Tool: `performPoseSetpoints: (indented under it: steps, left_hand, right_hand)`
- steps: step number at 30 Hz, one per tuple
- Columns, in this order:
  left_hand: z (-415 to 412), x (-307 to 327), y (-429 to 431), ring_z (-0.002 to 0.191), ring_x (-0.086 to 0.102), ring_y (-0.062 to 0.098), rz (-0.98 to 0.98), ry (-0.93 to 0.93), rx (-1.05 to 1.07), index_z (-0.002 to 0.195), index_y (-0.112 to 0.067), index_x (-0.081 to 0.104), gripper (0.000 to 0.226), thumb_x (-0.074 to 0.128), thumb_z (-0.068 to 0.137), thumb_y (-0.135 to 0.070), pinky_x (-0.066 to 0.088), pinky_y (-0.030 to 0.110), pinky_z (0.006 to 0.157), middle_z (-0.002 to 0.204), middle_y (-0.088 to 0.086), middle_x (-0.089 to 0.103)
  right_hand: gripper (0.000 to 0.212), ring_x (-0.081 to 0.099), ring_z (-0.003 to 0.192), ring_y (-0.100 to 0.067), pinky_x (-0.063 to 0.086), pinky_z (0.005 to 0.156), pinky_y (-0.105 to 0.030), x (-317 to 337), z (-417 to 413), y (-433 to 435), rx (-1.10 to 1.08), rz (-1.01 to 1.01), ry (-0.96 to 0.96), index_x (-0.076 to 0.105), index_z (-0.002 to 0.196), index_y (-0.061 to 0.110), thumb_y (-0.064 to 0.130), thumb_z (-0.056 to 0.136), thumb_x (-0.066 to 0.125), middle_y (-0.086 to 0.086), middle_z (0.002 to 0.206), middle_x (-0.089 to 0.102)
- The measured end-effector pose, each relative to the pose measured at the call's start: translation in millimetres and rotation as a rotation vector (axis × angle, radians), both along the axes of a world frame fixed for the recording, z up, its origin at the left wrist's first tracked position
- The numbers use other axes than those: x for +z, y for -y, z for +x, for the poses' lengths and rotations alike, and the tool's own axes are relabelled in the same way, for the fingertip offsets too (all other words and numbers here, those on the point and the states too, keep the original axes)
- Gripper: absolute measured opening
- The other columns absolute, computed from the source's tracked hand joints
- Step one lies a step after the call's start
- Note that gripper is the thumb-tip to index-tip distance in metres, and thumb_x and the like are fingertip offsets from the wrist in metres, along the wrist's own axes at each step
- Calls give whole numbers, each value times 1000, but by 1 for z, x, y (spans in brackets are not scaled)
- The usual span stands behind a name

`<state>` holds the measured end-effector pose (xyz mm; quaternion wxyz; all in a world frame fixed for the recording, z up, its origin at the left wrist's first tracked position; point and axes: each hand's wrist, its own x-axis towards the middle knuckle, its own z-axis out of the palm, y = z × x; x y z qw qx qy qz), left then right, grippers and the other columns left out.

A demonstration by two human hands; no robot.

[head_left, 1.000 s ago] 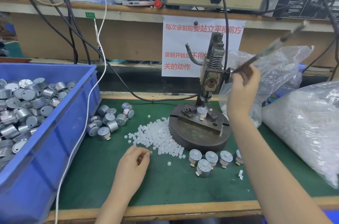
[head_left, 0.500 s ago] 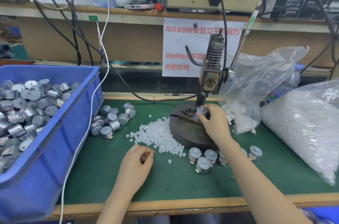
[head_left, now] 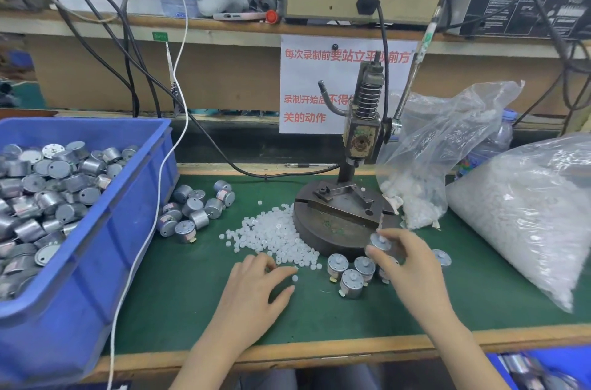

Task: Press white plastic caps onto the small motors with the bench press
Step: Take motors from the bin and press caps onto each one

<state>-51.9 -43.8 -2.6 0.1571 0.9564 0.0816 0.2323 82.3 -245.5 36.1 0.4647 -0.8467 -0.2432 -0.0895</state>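
The bench press (head_left: 363,137) stands on a round iron base (head_left: 332,231); its fixture (head_left: 347,198) holds nothing and its lever (head_left: 415,66) points up. My right hand (head_left: 414,265) pinches a small silver motor (head_left: 380,241) with a white cap on its shaft, just in front of the base. Below it lie several capped motors (head_left: 351,283). My left hand (head_left: 256,289) rests on the green mat with fingers stretched toward the pile of white caps (head_left: 271,234); one loose cap (head_left: 295,277) lies at its fingertips.
A blue bin (head_left: 134,223) full of motors fills the left side. Several uncapped motors (head_left: 195,207) lie beside it. Two clear bags of white caps (head_left: 428,166) (head_left: 527,214) stand on the right. Cables hang from the shelf behind.
My right hand left the lever, took the capped motor out of the fixture and brought it toward me, in front of the base. The lever swung up. My left hand uncurled toward the caps.
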Motion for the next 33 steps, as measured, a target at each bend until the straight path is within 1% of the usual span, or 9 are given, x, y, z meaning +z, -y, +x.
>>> performPoseSetpoints:
  steps: [4,14,17,20,22,24,28,30,33]
  left_hand:
    - [0,-2,-1,94,42,12,-25,0,8,113,-39,61,25,52,89,-41,26,22,83,101,-10,48]
    - [0,-5,-3,95,35,4,-47,-53,-12,109,-39,60,27,47,88,-51,21,17,83,103,-15,44]
    - [-1,-5,-3,93,31,1,-58,-70,-11,104,-40,60,25,46,88,-53,19,15,82,100,-19,39]
    - [0,-4,-3,91,29,0,-90,-73,-23,99,-39,60,27,47,85,-57,18,13,82,97,-20,38]
    - [0,-4,-3,92,30,0,-96,-72,-30,97,-38,60,27,49,83,-58,18,12,83,98,-20,38]
    - [0,-5,-4,93,32,0,-107,-63,-33,96,-36,60,26,51,83,-57,20,13,84,98,-19,39]
    - [0,-5,-5,92,38,6,-101,-28,-50,92,-32,61,20,53,86,-49,24,17,79,97,-15,45]
    - [1,-4,-4,90,47,13,-103,-12,-41,92,-27,61,14,56,83,-37,30,21,74,96,-8,53]
    - [4,-2,-7,95,56,22,-244,8,70,108,-17,60,30,56,78,-15,33,21,68,106,6,62]
  right_hand:
    - [26,53,79,-4,35,70,-7,-13,-24,23,12,-77,0,61,89,30,18,73,78,18,83,60]
    - [26,49,67,-1,37,62,-20,-26,-26,22,-1,-277,68,66,96,16,16,73,78,16,81,50]
    - [28,53,83,-13,39,68,-27,-26,-27,17,-47,-278,98,66,100,16,18,74,78,10,99,50]
    - [23,55,91,-19,38,70,-26,-22,-32,10,-55,-201,162,67,95,16,14,75,76,6,99,53]
    - [21,56,91,-20,38,72,-22,-14,-38,-4,-5,-160,209,67,93,14,6,76,74,5,97,54]
    - [21,56,92,-21,39,80,-26,-5,-41,-25,76,-143,255,67,96,10,1,77,71,2,98,54]
    - [20,51,103,-17,37,90,-23,13,-47,-86,289,-179,218,64,106,9,11,87,60,0,106,52]
    - [25,46,111,-16,29,93,-15,15,-52,-123,404,-248,227,60,114,10,17,91,54,-2,115,51]
    - [31,42,115,-18,30,96,-22,12,-61,-171,562,-364,244,54,123,11,19,95,47,-4,123,47]
